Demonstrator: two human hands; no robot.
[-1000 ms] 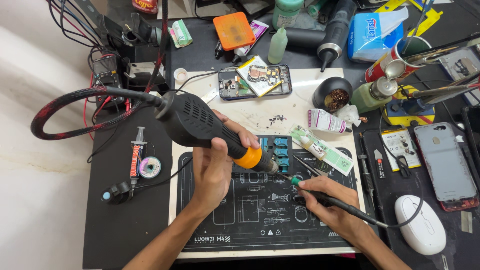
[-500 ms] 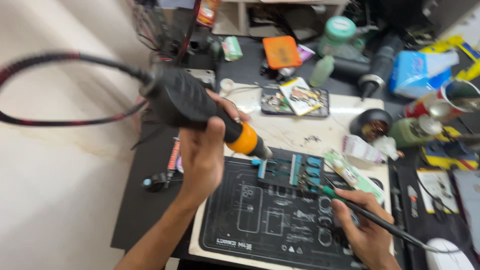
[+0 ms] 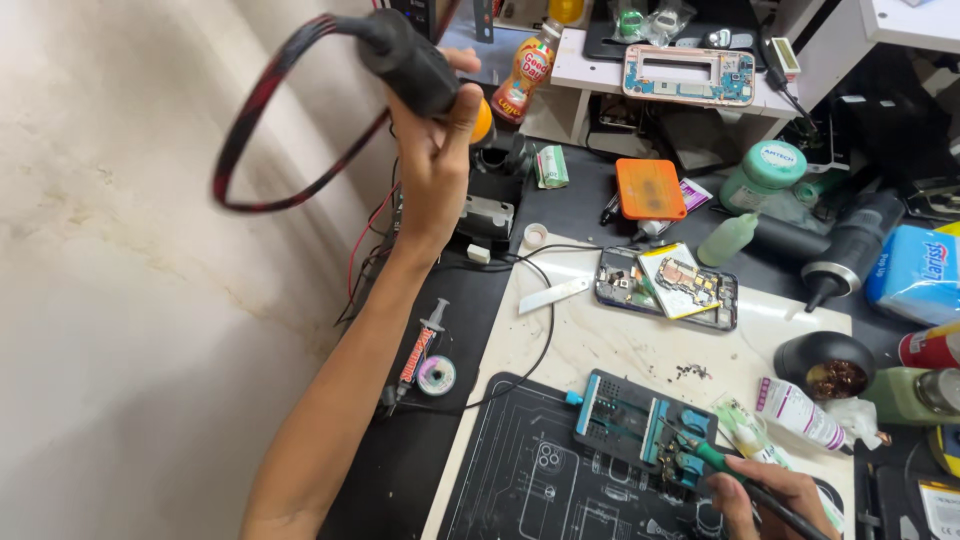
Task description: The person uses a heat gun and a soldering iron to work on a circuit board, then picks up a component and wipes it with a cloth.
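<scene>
I am holding the hot-air gun [image 3: 415,60] in my left hand [image 3: 435,150]; the grip is clenched around its black handle. The gun is raised above the far left side of the tabletop [image 3: 620,345], well apart from the work mat [image 3: 520,480], with its orange collar pointing away from me. Its braided black-and-red hose [image 3: 262,130] is looping out to the left, against the pale wall [image 3: 120,300].

I am holding the green-tipped tool [image 3: 725,465] in my right hand [image 3: 765,495]; the grip is clenched on its dark shaft like a pen. The tip is resting on the blue-and-black board holder [image 3: 640,425], which is sitting on the far edge of the mat.

Beyond the holder, an opened phone [image 3: 665,285] is lying on the pale part of the tabletop, with a white plastic strip [image 3: 553,295] just beside it. A syringe [image 3: 420,345] and a small spool [image 3: 436,375] are lying on the dark surface to the left of the mat. An orange case [image 3: 650,188] and a green bottle [image 3: 728,240] are sitting farther back.
</scene>
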